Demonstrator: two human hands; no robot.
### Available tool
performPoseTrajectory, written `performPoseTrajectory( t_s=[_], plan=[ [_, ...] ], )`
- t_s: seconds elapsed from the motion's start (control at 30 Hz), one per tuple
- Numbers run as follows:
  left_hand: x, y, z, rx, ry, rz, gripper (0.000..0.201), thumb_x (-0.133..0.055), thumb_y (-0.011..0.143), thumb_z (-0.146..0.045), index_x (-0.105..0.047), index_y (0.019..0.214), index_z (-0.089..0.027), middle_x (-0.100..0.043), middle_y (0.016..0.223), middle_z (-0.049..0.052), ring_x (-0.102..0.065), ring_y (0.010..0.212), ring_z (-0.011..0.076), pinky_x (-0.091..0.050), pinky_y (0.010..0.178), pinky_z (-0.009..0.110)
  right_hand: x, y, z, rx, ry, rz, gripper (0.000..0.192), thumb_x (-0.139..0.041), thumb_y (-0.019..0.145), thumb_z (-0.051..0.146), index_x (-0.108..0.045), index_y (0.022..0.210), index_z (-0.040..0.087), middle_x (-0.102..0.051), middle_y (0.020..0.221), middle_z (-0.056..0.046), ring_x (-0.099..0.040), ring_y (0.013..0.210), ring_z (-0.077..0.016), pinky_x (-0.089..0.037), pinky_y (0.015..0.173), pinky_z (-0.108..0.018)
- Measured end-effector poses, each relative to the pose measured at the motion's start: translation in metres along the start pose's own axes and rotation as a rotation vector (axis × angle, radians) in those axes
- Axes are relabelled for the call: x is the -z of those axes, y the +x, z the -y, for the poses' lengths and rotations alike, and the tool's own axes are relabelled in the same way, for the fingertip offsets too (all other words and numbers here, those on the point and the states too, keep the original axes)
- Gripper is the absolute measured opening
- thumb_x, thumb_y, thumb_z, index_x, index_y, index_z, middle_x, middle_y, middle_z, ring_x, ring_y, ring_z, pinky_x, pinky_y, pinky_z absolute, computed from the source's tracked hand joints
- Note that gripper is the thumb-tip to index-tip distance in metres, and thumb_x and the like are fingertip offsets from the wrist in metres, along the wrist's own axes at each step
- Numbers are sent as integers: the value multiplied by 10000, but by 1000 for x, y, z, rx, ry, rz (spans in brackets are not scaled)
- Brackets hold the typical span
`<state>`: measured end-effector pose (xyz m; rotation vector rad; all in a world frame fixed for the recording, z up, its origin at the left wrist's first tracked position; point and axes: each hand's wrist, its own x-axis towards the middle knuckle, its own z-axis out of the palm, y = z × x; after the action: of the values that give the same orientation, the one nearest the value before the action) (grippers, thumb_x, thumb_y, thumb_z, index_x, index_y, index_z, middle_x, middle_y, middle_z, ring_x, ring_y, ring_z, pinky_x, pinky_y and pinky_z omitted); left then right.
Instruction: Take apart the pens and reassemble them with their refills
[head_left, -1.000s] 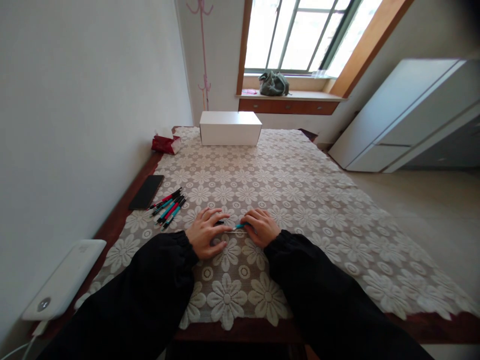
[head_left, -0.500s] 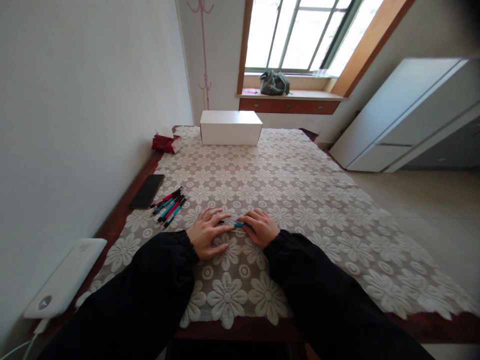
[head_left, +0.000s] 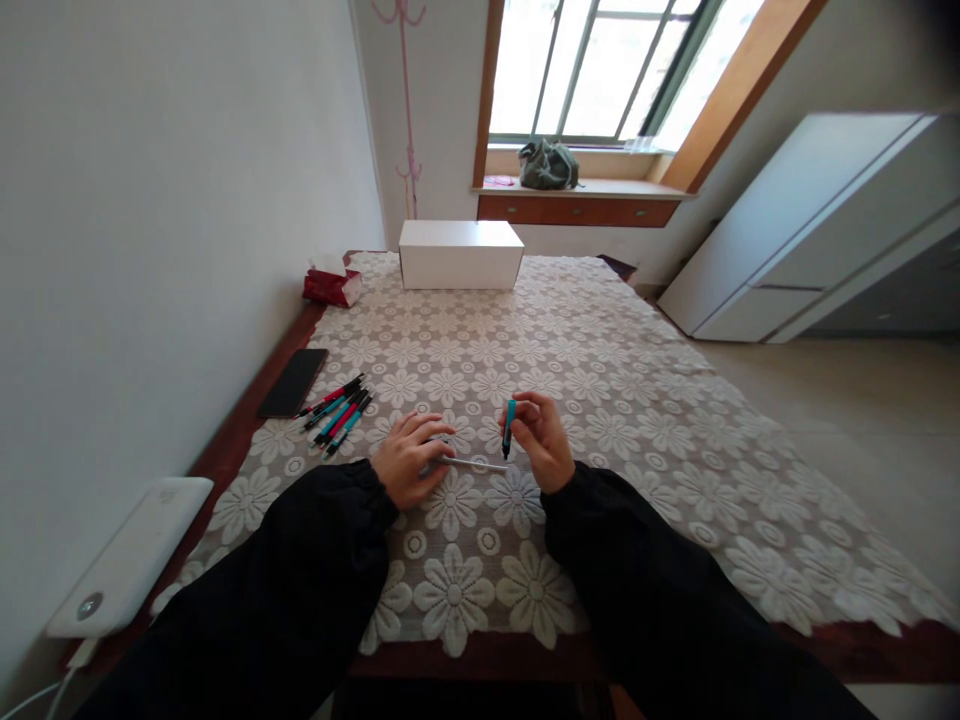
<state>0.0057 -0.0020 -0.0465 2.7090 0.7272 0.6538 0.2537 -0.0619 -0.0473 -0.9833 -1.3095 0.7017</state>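
While your right hand (head_left: pixel 546 442) pinches the teal-and-black pen (head_left: pixel 509 425) near the slim rod's (head_left: pixel 480 464) right end, your left hand (head_left: pixel 409 460) curls over the other end, pinch unclear. Judge the pen light, stiff, smooth; grip mid-barrel.

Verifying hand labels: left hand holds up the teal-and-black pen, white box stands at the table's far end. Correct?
Wrong hand: the head view shows the right hand holding up the teal-and-black pen. The white box does stand at the table's far end.

Right hand (head_left: pixel 550 445) drawn back from left hand (head_left: pixel 409 463), teal pen (head_left: pixel 509 428) turned near upright, pale stick (head_left: pixel 480 464) more exposed
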Motion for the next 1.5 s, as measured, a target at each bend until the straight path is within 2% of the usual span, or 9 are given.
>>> performPoseTrajectory(
  t_s=[0.1, 0.23, 0.37, 0.53, 0.8, 0.9, 1.17, 1.4, 1.5],
  plan=[
    [-2, 0, 2, 36, 6, -7, 154, -677, 838, -257, -732, 982, -272, -679, 1325, 38, -501, 1357, 310, -346, 1190, 589, -1, -1, 6, -6, -10, -21, 414, -600, 980, 410, -457, 1354, 301, -660, 903, -15, -642, 786, -180, -557, 676, -347],
    [-3, 0, 2, 28, -10, -7, 86, -672, 863, -253, -741, 911, -274, -696, 1284, 31, -516, 1339, 296, -360, 1186, 568, -2, -3, 8, 35, -95, -21, 255, -605, 981, 384, -560, 1208, 277, -681, 916, -29, -669, 846, -192, -564, 742, -368],
    [-3, 0, 3, 23, -23, -3, 83, -670, 873, -253, -739, 915, -273, -702, 1274, 29, -520, 1336, 292, -376, 1174, 563, -2, -4, 7, 65, -123, -45, 320, -612, 975, 337, -515, 1276, 291, -687, 939, -26, -681, 867, -198, -565, 779, -388],
    [-4, -1, 5, 24, -15, -1, 88, -665, 894, -264, -749, 915, -278, -704, 1266, 35, -519, 1340, 285, -370, 1186, 553, 0, -6, 8, 96, -227, -50, 280, -620, 961, 303, -548, 1230, 273, -699, 943, -36, -680, 852, -203, -565, 799, -402],
    [-3, 0, 4, 21, -9, 3, 90, -656, 897, -260, -744, 903, -279, -710, 1251, 32, -533, 1325, 282, -377, 1177, 548, -1, -5, 16, 277, -446, -15, 274, -586, 946, 220, -586, 1216, 272, -677, 885, -17, -646, 783, -186, -562, 773, -373],
    [-1, 0, 1, 33, -19, 6, 102, -682, 837, -237, -733, 916, -276, -707, 1257, 33, -527, 1327, 294, -369, 1177, 550, -1, -5, 16, 309, -453, 14, 270, -581, 948, 198, -596, 1206, 278, -675, 893, -20, -645, 804, -189, -558, 779, -372],
    [8, 0, -4, 69, -34, -1, 386, -636, 638, -133, -685, 1000, -261, -695, 1282, 35, -510, 1335, 323, -326, 1190, 582, -1, -5, 18, 332, -472, 29, 244, -563, 957, 187, -607, 1180, 275, -676, 893, -32, -646, 816, -195, -563, 780, -383],
    [11, 2, -6, 123, -8, -7, 173, -649, 685, -156, -684, 826, -249, -703, 1234, 29, -513, 1324, 323, -331, 1187, 588, 0, -3, 19, 396, -477, 63, 287, -543, 963, 143, -620, 1205, 275, -689, 932, -42, -649, 833, -194, -562, 768, -370],
    [13, 3, -8, 155, 0, -10, 118, -651, 726, -167, -689, 806, -245, -706, 1223, 28, -523, 1319, 312, -354, 1178, 570, 0, -3, 17, 405, -472, 26, 365, -549, 959, 133, -586, 1295, 270, -693, 951, -42, -652, 833, -191, -567, 789, -376]
  ],
)
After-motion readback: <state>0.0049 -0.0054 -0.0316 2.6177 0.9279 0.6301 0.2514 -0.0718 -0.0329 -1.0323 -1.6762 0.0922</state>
